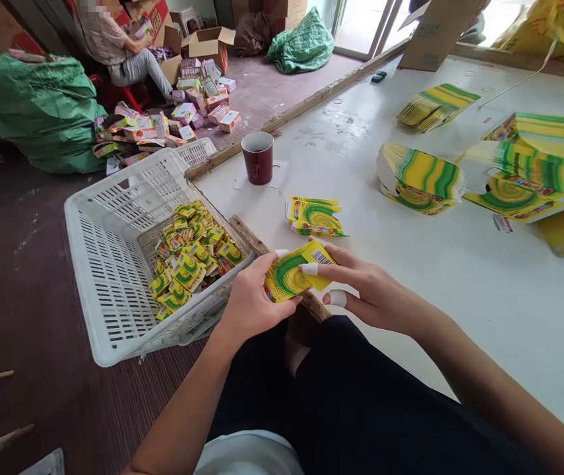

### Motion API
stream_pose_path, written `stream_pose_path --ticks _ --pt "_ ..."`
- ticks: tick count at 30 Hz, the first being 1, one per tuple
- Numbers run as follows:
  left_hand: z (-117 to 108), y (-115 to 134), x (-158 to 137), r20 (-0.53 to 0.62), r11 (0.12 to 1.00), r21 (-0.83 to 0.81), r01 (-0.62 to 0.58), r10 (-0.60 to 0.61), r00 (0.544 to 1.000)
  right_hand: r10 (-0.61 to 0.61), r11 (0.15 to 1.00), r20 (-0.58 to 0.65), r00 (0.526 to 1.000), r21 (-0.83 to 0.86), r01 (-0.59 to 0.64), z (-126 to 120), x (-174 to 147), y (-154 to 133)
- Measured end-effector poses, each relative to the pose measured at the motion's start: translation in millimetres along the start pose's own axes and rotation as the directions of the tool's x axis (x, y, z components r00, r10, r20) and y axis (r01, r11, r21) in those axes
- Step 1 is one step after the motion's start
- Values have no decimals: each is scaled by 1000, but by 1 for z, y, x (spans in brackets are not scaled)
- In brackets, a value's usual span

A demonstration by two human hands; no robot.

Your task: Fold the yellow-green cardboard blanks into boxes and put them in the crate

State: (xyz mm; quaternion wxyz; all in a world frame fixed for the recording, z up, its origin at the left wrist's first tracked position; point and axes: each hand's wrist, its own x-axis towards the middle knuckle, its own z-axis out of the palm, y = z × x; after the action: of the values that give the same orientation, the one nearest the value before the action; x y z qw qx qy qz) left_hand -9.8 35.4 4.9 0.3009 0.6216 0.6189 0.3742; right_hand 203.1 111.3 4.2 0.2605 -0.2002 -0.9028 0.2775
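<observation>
Over the table's near edge, a small yellow-and-green printed carton (289, 274) is held between both hands. My left hand (252, 300) wraps its left end, thumb along the lower edge. At the other end, my right hand (368, 284) presses fingers with white tape on their tips against the barcode flap. Just beyond lies a flat carton blank (316, 215) on the white table (460, 284). To the left, a white plastic basket (108, 284) holds a heap of small yellow-green cartons (187, 264).
A maroon mug (258, 161) stands on the table. Stacks of carton blanks (423, 178) spread across its right side, and a wooden strip (311, 105) borders it. Behind the basket are a green sack (34, 109), a pile of coloured boxes (202, 99) and a seated person (118, 49).
</observation>
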Motion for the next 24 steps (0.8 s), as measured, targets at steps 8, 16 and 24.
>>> stream_pose_path --ticks 8,16,24 --pt "5 4 -3 -86 995 78 -55 62 994 71 993 -80 994 -92 -79 16 2 -3" --pt "9 -2 -7 -116 998 68 -8 16 993 134 991 -125 983 29 -132 15 12 6" --pt "-46 -62 -5 -692 926 272 262 -1 722 466 746 -276 840 -388 -541 2 33 72"
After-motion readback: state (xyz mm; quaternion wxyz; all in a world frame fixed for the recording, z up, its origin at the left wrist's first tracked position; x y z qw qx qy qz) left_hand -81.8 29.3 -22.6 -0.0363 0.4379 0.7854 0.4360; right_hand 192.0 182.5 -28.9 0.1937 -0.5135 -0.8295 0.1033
